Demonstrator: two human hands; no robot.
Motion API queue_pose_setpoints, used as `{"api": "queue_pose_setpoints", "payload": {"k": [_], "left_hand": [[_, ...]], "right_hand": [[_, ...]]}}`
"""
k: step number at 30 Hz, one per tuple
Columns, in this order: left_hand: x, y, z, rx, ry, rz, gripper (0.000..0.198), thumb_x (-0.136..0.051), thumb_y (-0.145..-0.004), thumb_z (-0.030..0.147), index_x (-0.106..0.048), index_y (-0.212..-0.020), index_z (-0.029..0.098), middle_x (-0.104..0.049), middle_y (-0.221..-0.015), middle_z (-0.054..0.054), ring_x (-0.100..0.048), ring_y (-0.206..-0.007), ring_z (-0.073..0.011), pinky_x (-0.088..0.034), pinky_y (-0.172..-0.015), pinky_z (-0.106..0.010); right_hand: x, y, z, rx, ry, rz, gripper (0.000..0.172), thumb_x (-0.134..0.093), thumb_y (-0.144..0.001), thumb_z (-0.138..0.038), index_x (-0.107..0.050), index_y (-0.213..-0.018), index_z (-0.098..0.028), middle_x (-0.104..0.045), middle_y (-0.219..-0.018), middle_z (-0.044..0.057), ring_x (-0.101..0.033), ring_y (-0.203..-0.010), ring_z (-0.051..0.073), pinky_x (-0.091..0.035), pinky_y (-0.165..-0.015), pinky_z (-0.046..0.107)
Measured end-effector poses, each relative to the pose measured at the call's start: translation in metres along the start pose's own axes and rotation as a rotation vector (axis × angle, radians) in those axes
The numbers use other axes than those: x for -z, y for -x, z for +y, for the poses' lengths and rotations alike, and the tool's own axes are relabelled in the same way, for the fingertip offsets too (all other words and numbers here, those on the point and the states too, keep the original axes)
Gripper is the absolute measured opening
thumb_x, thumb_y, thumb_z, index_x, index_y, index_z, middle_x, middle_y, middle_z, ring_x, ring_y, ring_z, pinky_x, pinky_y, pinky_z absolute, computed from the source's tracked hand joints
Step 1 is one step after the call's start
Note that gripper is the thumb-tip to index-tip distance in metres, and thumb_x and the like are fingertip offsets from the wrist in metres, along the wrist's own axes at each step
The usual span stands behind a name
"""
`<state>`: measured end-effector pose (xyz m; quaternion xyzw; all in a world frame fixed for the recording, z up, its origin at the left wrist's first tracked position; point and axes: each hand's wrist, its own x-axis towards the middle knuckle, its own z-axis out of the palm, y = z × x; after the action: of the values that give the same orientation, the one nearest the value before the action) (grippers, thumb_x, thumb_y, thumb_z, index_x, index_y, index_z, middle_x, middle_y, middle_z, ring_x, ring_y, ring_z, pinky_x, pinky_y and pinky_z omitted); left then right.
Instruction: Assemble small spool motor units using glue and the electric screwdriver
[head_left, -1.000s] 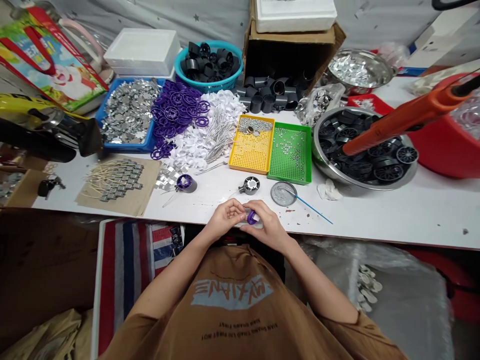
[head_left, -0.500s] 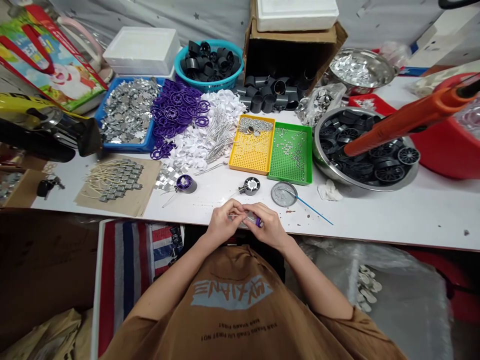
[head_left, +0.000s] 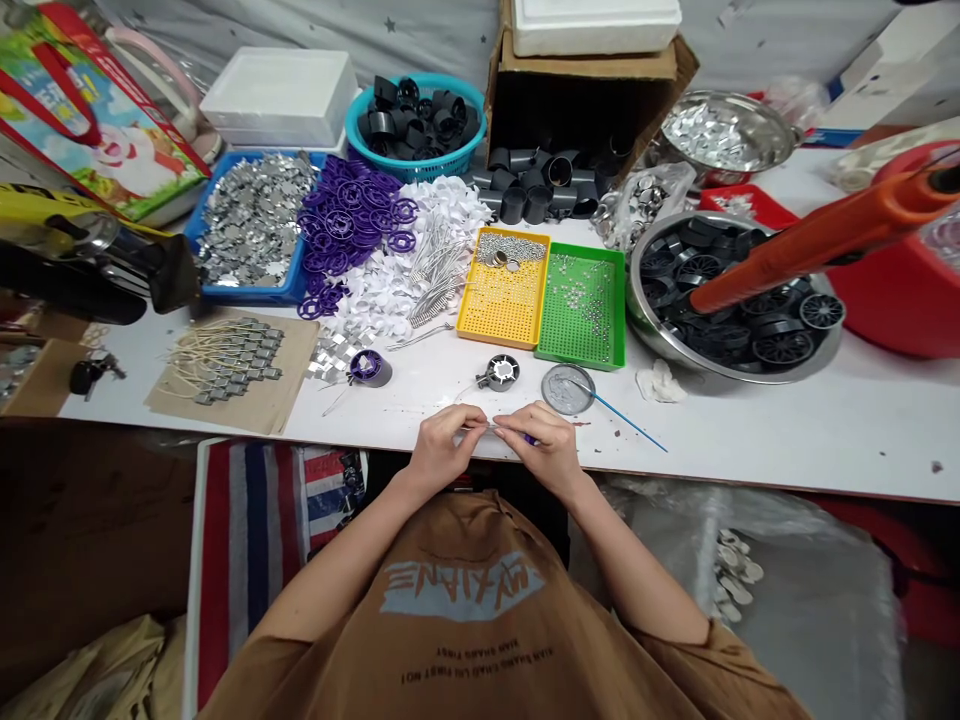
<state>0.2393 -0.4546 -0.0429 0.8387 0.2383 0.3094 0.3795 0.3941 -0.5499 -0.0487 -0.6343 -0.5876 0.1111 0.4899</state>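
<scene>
My left hand (head_left: 442, 446) and my right hand (head_left: 547, 447) meet at the near edge of the white table (head_left: 750, 430). Both are closed in a pinch on a thin metal pin (head_left: 486, 427) held level between them. A small purple piece (head_left: 529, 439) peeks out under my right fingers, mostly hidden. Just beyond the hands lie a dark round wheel part with a metal clip (head_left: 499, 372), a round metal lid (head_left: 567, 388) with a thin blue stick (head_left: 628, 424) across it, and a purple-topped grey ring (head_left: 368, 368).
A yellow tray (head_left: 504, 300) and green tray (head_left: 583, 308) hold tiny metal beads. Behind are purple rings (head_left: 346, 220), white pieces, metal pins (head_left: 439, 275), a blue tray of metal plates (head_left: 251, 225), a steel bowl of black wheels (head_left: 739, 300) and an orange tool (head_left: 810, 240).
The purple piece, plainly visible between my fingers a second ago, is now almost hidden under my right hand. Both hands shifted slightly forward and a thin pin now shows between them.
</scene>
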Motion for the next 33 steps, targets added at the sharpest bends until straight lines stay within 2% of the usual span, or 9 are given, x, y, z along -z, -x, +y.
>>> {"api": "queue_pose_setpoints", "payload": {"k": [3,9,14,17,20,23,27,29,33], "left_hand": [[-0.003,-0.006,-0.003,-0.009,-0.01,0.015,0.01,-0.06,-0.087,0.02,-0.059,-0.097,0.019,-0.068,-0.089,-0.004,-0.067,-0.08,-0.0144,-0.055,-0.075,-0.027],[-0.022,-0.048,-0.033,0.08,-0.104,0.027,0.059,-0.083,-0.066,0.033,-0.054,-0.115,0.02,-0.062,-0.116,-0.01,-0.057,-0.109,-0.0259,-0.049,-0.094,-0.042],[-0.042,-0.068,-0.055,0.128,-0.083,-0.131,0.064,-0.084,-0.062,0.024,-0.054,-0.118,0.018,-0.061,-0.117,-0.011,-0.058,-0.111,-0.0273,-0.048,-0.097,-0.043],[-0.029,-0.057,-0.056,0.117,0.002,-0.288,0.057,-0.08,-0.067,0.022,-0.056,-0.118,0.02,-0.063,-0.115,-0.007,-0.062,-0.107,-0.0233,-0.049,-0.096,-0.039],[-0.008,-0.033,-0.052,0.061,0.067,-0.392,0.063,-0.08,-0.069,0.026,-0.052,-0.126,0.023,-0.06,-0.124,-0.008,-0.058,-0.117,-0.0236,-0.046,-0.102,-0.04],[0.008,-0.007,-0.05,0.026,0.053,-0.275,0.069,-0.079,-0.071,0.033,-0.048,-0.132,0.024,-0.055,-0.131,-0.011,-0.052,-0.125,-0.0257,-0.044,-0.106,-0.044],[0.011,0.02,-0.055,-0.025,-0.125,0.028,0.022,-0.066,-0.084,0.028,-0.064,-0.106,0.022,-0.064,-0.104,-0.008,-0.059,-0.103,-0.0219,-0.05,-0.091,-0.04],[0.009,0.029,-0.059,-0.06,-0.227,0.057,0.012,-0.059,-0.088,0.023,-0.067,-0.097,0.022,-0.066,-0.094,-0.007,-0.06,-0.095,-0.0205,-0.05,-0.086,-0.038],[0.004,0.036,-0.065,-0.102,-0.292,0.012,0.019,-0.054,-0.09,0.02,-0.066,-0.104,0.023,-0.068,-0.096,-0.007,-0.06,-0.094,-0.0212,-0.048,-0.086,-0.038]], "right_hand": [[0.006,-0.001,-0.001,-0.011,-0.011,0.042,0.008,-0.067,-0.084,-0.02,-0.074,-0.086,-0.023,-0.071,-0.073,0.004,-0.063,-0.068,0.016,-0.05,-0.065,0.031],[0.025,-0.008,0.001,-0.21,-0.045,0.217,0.008,-0.065,-0.084,-0.022,-0.072,-0.081,-0.021,-0.07,-0.074,0.004,-0.064,-0.067,0.017,-0.05,-0.062,0.031],[0.037,-0.013,-0.002,-0.273,-0.013,0.223,0.009,-0.065,-0.084,-0.025,-0.07,-0.078,-0.021,-0.069,-0.073,0.004,-0.064,-0.069,0.018,-0.05,-0.063,0.031],[0.038,-0.012,-0.006,-0.264,0.007,0.212,0.009,-0.064,-0.084,-0.024,-0.07,-0.079,-0.021,-0.069,-0.073,0.003,-0.063,-0.068,0.017,-0.049,-0.063,0.031],[0.031,-0.011,-0.011,-0.241,0.002,0.172,0.008,-0.064,-0.084,-0.023,-0.07,-0.079,-0.021,-0.068,-0.073,0.003,-0.062,-0.066,0.016,-0.049,-0.062,0.03],[0.018,-0.011,-0.016,-0.216,-0.012,0.119,0.008,-0.063,-0.085,-0.022,-0.07,-0.081,-0.021,-0.069,-0.074,0.004,-0.062,-0.067,0.016,-0.049,-0.063,0.03],[0.005,-0.013,-0.02,-0.183,-0.002,0.067,0.008,-0.063,-0.085,-0.021,-0.07,-0.081,-0.02,-0.069,-0.073,0.004,-0.063,-0.067,0.016,-0.049,-0.063,0.03],[0.001,-0.014,-0.022,-0.175,0.018,0.048,0.009,-0.062,-0.085,-0.021,-0.07,-0.081,-0.02,-0.069,-0.073,0.004,-0.063,-0.067,0.016,-0.05,-0.063,0.03],[-0.002,-0.014,-0.023,-0.153,0.077,0.014,0.01,-0.061,-0.086,-0.021,-0.07,-0.081,-0.02,-0.069,-0.072,0.004,-0.063,-0.066,0.016,-0.05,-0.061,0.029]]}}
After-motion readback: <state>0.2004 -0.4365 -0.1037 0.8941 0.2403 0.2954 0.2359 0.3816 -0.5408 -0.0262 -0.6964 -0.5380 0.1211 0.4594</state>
